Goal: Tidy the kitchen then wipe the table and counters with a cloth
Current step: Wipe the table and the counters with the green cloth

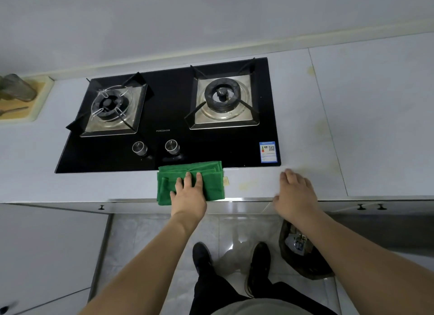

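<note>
Wiping stage underway. Our left hand (187, 195) flat, fingers spread, presses folded green cloth (191, 182) at counter (305, 150) front edge, 6 o'clock of gas hob (169, 117). Right hand (296, 192) flat on counter, holds nothing. Yellowish stains at 3 o'clock remain; we judge most wiping left.

Black glass hob (169, 117): brand "PERCEN" printed between the burners. Blue-edged energy label (268, 152) at its front right corner (QR code; text too small to read).

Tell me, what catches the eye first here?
The green cloth, pressed flat by the left hand at the counter's front edge, its far edge overlapping the black stove. That two-burner stove fills the middle. The right hand rests open on the counter to the cloth's right.
</note>
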`<state>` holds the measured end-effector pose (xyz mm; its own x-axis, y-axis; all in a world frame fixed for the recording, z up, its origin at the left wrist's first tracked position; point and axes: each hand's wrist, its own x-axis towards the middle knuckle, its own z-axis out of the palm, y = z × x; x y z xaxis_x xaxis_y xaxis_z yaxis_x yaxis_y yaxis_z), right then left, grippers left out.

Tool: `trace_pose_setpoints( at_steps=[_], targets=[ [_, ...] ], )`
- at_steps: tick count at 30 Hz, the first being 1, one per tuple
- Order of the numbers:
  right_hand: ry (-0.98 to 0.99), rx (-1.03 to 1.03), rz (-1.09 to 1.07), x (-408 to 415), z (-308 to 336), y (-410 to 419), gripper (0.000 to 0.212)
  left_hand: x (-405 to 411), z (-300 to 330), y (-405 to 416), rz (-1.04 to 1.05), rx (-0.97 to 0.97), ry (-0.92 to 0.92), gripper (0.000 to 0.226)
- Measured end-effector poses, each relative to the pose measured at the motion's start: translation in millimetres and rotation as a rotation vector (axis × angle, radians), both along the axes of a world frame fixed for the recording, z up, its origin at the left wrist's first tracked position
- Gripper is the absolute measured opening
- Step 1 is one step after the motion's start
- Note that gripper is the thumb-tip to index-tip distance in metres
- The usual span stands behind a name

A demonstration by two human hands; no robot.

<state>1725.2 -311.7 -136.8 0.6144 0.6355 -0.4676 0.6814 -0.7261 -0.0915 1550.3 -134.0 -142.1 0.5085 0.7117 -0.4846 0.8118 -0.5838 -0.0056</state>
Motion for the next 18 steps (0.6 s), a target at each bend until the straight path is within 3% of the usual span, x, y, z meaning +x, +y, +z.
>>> trace_pose_setpoints(
  at_steps=[7,11,18],
  targets=[
    [0.017,0.048,0.012,7,1,-6,0.070,32,1,-34,-0.096,0.019,0.035,0.070],
    [-0.087,0.127,-0.087,30,11,-30,0.068,49,3,-48,-0.128,-0.005,0.067,0.071],
    [-0.040,-0.121,-0.337,70,-7,-80,0.092,76,5,-71,-0.174,-0.011,0.078,0.072]
  ],
)
